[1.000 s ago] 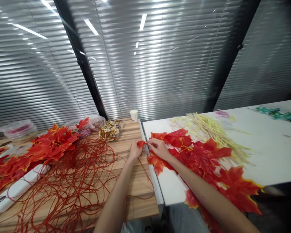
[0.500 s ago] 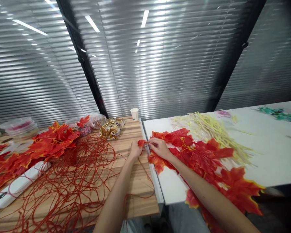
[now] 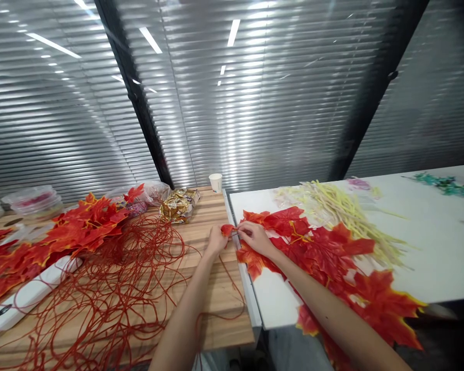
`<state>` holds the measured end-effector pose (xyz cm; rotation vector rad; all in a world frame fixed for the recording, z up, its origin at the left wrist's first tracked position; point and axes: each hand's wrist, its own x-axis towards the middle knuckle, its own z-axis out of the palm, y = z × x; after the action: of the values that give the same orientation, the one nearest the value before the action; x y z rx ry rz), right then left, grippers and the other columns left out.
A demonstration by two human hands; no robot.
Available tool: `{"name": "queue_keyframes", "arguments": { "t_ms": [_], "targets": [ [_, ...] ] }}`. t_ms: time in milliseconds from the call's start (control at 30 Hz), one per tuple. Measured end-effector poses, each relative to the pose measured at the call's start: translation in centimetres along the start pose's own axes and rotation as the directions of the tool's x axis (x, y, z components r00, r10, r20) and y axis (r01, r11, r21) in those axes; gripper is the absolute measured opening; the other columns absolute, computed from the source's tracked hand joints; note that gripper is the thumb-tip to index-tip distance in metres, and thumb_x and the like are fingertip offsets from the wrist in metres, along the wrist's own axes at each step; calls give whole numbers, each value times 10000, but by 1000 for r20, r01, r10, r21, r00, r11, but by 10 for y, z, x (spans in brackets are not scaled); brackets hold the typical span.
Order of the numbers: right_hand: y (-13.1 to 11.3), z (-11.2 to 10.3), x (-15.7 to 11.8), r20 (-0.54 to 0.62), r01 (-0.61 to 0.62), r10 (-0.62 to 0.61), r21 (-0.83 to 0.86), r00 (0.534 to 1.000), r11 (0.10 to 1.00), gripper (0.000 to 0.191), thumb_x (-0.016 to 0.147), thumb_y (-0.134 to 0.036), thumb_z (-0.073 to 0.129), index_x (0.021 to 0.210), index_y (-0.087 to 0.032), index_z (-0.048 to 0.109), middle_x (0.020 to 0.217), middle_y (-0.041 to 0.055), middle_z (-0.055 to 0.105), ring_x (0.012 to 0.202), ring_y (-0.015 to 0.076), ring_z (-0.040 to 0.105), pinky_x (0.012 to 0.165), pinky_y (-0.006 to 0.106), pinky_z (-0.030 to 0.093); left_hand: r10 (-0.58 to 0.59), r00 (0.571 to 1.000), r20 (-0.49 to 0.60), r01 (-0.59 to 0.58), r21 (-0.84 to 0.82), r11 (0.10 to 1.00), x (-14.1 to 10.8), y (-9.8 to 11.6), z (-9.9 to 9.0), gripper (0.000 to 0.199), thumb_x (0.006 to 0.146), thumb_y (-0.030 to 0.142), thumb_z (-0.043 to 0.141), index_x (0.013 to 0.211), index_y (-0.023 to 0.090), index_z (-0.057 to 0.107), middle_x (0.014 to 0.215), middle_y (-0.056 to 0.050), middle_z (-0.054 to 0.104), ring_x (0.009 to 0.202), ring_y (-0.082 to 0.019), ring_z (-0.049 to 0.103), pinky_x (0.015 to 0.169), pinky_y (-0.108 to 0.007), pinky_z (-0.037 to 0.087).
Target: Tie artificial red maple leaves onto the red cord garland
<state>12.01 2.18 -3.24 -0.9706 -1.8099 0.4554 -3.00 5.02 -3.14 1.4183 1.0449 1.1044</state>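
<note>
My left hand (image 3: 217, 240) is closed on a small red artificial maple leaf (image 3: 227, 230), folded or bunched up, above the seam between two tables. My right hand (image 3: 254, 236) comes in from the other side, its fingertips pinching a thin red strand at the leaf's end; whether this is stem or cord I cannot tell. A loose red cord (image 3: 232, 281) trails from below my left hand over the wooden table's edge. Several red maple leaves (image 3: 325, 247) with yellow edges lie beneath and beside my right forearm, some hanging off the white table's front.
A big tangle of red cord (image 3: 116, 288) spreads over the wooden table (image 3: 201, 268). Behind it are more leaves (image 3: 85, 221), a white power strip (image 3: 34, 293), gold wrappers (image 3: 180, 205) and a paper cup (image 3: 215, 183). Pale yellow strips (image 3: 344, 211) lie on the white table (image 3: 441, 247).
The view has shifted very slightly. Both hands keep their hold at the leaf, with only tiny finger movement.
</note>
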Motion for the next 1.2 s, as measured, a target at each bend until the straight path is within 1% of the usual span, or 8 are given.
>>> {"name": "queue_keyframes", "arguments": {
  "t_ms": [200,400,833,967,1067,1200],
  "targets": [
    [0,-1,0,10,-4,4,0,1000,1000,156,787,-109,490,724,-163,622,823,52,652,754,158,603,676,269,467,11,1000,26,-12,49,999,1,-4,-2,109,583,229,611,530,134,617,510,-3,553,484,-90,434,466,-197,328],
    [-2,-1,0,23,2,-2,4,1000,1000,166,784,-105,483,701,-161,614,803,45,648,731,151,598,653,258,462,30,999,41,-32,59,998,2,-3,-3,84,568,185,574,512,130,602,517,-4,548,496,-87,416,468,-198,312],
    [-4,-3,1,37,-10,9,14,999,1000,163,769,-95,496,683,-159,619,841,59,658,765,164,610,684,275,476,37,998,51,-40,75,996,2,-6,-3,93,597,173,531,542,137,596,516,8,530,495,-88,401,478,-203,314],
    [-3,-3,1,41,-8,7,9,999,1000,166,768,-88,495,685,-160,619,842,59,658,766,164,609,681,273,475,45,998,51,-50,96,994,3,-6,-4,104,600,148,526,514,140,584,487,18,509,478,-86,397,480,-208,320],
    [-2,-2,0,48,-2,2,-4,999,1000,174,766,-77,491,678,-157,618,834,58,659,760,161,606,683,270,469,49,997,53,-55,119,991,3,-5,-5,96,595,127,547,513,133,598,514,4,553,496,-97,439,486,-209,333],
    [0,-2,0,59,0,1,-14,998,1000,182,760,-64,484,694,-155,626,834,55,658,758,156,602,679,260,461,81,994,67,-94,220,971,1,0,-5,141,600,74,515,574,117,646,578,-10,619,536,-112,499,514,-208,369]
  ]
}}
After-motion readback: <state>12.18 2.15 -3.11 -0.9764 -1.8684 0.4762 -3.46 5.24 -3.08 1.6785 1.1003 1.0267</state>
